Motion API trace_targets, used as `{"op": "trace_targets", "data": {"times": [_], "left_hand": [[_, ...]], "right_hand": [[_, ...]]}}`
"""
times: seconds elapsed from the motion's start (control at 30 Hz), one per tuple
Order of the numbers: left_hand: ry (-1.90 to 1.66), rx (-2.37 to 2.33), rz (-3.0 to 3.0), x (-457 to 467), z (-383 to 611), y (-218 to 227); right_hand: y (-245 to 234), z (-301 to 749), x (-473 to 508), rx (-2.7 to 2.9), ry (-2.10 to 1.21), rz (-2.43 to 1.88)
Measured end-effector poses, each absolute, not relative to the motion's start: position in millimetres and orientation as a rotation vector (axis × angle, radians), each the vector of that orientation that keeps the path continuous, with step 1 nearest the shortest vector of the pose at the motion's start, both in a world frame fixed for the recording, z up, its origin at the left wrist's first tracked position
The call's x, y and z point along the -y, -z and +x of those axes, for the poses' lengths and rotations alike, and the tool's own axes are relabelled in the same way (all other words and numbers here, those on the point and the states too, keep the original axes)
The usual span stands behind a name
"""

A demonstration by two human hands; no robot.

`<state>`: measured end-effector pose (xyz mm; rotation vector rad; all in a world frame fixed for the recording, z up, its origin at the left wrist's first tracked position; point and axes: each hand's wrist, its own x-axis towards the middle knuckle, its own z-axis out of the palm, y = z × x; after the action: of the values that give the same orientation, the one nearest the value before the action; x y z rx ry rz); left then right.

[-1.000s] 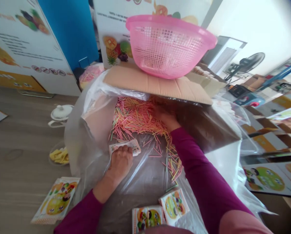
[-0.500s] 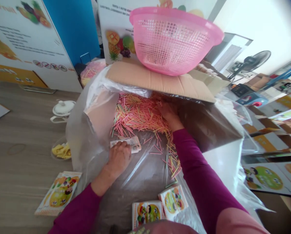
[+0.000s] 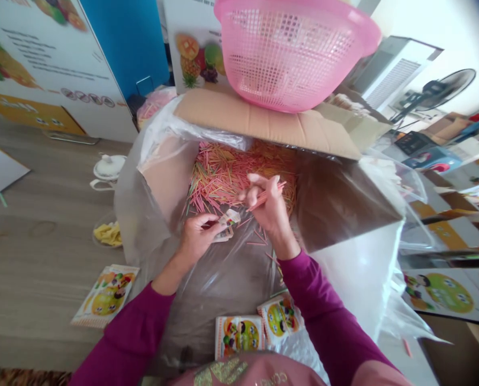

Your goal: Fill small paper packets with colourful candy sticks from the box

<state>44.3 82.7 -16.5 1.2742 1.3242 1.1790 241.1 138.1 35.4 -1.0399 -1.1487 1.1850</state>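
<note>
My left hand [image 3: 195,236] pinches a small printed packet [image 3: 227,224], lifted off the clear plastic liner [image 3: 223,279]. My right hand [image 3: 268,206] is closed round a small bunch of coloured sticks [image 3: 268,195], held just right of the packet. Both hands hover over a heap of pink, yellow and green sticks [image 3: 227,174] lying in a cardboard box [image 3: 339,201] lined with the plastic.
A pink mesh basket [image 3: 291,51] sits on the box's far flap [image 3: 263,123]. Printed packets [image 3: 239,335] lie near my lap, another packet [image 3: 106,295] on the wooden floor at left. A white lidded pot [image 3: 106,169] and a dish of yellow bits [image 3: 107,234] stand left of the box.
My right hand pulled back from the heap holding a bunch of sticks. My left hand raised the packet off the liner and brought it toward the right hand.
</note>
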Motion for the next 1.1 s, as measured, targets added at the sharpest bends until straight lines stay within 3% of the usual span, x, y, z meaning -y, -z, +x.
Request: {"op": "trace_targets", "data": {"times": [0.27,0.47,0.77,0.93,1.0,1.1], "left_hand": [[-1.222,-1.166,1.011,-71.0,52.1,10.5],[-1.245,-1.098,0.954,-68.2,56.5,19.1],[-1.234,-1.027,1.12,-69.1,64.5,19.3],[-1.162,-1.108,1.291,-47.0,54.9,8.9],[-1.045,-1.195,1.373,-20.1,27.9,4.4],[-0.883,-1.476,1.522,26.2,-40.8,7.3]], "right_hand": [[-25.7,208.9,-103.6,1.283,-1.246,-0.897],[-17.8,219.6,-91.6,1.688,-1.106,-0.869],[-27.2,220.6,-93.3,1.664,-1.082,-0.748],[-37.4,218.6,-98.4,2.091,-1.09,-0.64],[-41.4,236.4,-121.6,2.068,-0.979,-0.897],[-46.4,274.4,-173.4,2.008,-0.501,-1.651]]}}
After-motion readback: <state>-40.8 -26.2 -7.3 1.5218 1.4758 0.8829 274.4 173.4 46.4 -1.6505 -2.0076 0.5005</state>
